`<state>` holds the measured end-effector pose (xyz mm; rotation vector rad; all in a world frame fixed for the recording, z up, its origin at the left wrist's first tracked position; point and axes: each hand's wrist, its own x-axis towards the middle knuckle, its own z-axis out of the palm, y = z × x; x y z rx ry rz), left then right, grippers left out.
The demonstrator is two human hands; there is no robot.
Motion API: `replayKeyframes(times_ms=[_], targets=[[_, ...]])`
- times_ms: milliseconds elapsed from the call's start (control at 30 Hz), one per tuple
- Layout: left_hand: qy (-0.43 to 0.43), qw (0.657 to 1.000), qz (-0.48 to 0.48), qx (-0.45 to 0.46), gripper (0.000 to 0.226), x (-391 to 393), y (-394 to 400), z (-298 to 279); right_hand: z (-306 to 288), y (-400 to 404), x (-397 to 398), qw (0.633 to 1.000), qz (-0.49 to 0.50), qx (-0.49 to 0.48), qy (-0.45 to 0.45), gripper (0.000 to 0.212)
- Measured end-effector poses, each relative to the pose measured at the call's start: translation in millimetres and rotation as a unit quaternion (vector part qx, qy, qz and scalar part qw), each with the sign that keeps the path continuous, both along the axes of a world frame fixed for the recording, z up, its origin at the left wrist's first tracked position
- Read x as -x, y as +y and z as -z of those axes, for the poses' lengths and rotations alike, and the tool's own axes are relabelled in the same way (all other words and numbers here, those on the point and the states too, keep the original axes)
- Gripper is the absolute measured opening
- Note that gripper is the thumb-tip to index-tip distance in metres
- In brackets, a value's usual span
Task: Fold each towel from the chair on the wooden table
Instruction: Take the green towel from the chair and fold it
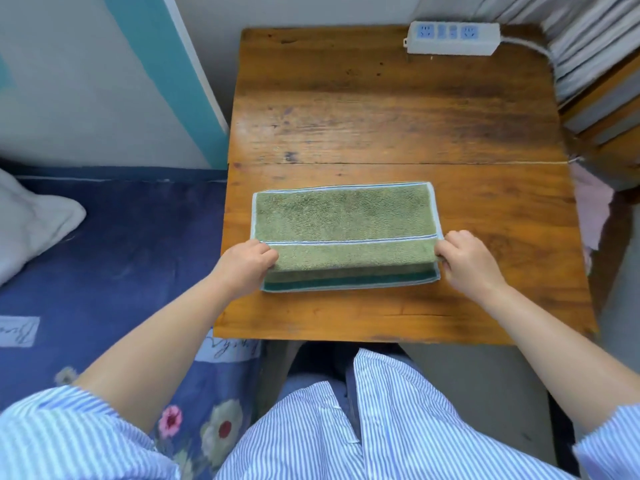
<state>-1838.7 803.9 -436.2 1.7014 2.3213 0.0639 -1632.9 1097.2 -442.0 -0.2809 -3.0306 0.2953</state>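
A green towel (343, 216) with pale blue edging and a dark teal band lies on the wooden table (398, 109), toward its near half. Its near strip is lifted and turned over onto the rest, leaving the teal band showing underneath. My left hand (247, 263) pinches the left end of that lifted fold. My right hand (464, 259) pinches the right end. Both hands sit at the towel's short sides, level with each other.
A white power strip (453, 38) with its cable lies at the table's far right corner. A bed with a dark blue floral sheet (114, 258) and a white pillow (31, 220) is on the left. Pink cloth (590, 209) hangs beyond the table's right edge, below wooden shelving (602, 109).
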Motion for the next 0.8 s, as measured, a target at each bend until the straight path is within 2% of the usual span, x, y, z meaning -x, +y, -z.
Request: replayKeyframes(times_ms=[233, 333, 400, 467, 633, 700, 733, 800], targets=[[0.018, 0.999, 0.045, -0.022, 0.039, -18.7, -6.7, 13.4, 3.1, -5.8, -14.1, 1.000, 0.021, -0.014, 0.016, 0.027], [0.038, 0.997, 0.041, 0.046, 0.039, -29.8, -7.2, 27.6, 13.7, -11.1, -20.5, 0.999, 0.024, -0.037, -0.030, 0.035], [0.033, 0.990, -0.004, 0.134, 0.032, -36.9, -6.3, 42.9, 26.1, -13.6, -25.4, 0.997, 0.034, -0.046, -0.055, 0.037], [0.006, 0.979, -0.036, 0.202, 0.035, -42.2, -8.6, 57.2, 34.5, -16.3, -27.9, 0.995, 0.042, -0.048, -0.078, 0.037], [0.001, 0.978, -0.069, 0.198, 0.032, -39.6, -10.6, 62.1, 42.7, -19.8, -28.0, 0.992, 0.050, -0.029, -0.110, 0.034], [-0.009, 0.974, -0.073, 0.213, 0.024, -37.7, -9.0, 61.0, 40.5, -23.0, -27.9, 0.993, 0.058, -0.037, -0.095, 0.016], [-0.024, 0.976, -0.095, 0.192, 0.021, -37.4, -6.3, 57.9, 38.6, -25.0, -26.1, 0.995, 0.057, -0.041, -0.076, 0.002], [-0.049, 0.985, -0.144, 0.082, 0.032, -37.5, 3.3, 51.3, 35.6, -32.4, -15.7, 0.996, 0.064, -0.041, -0.048, 0.021]])
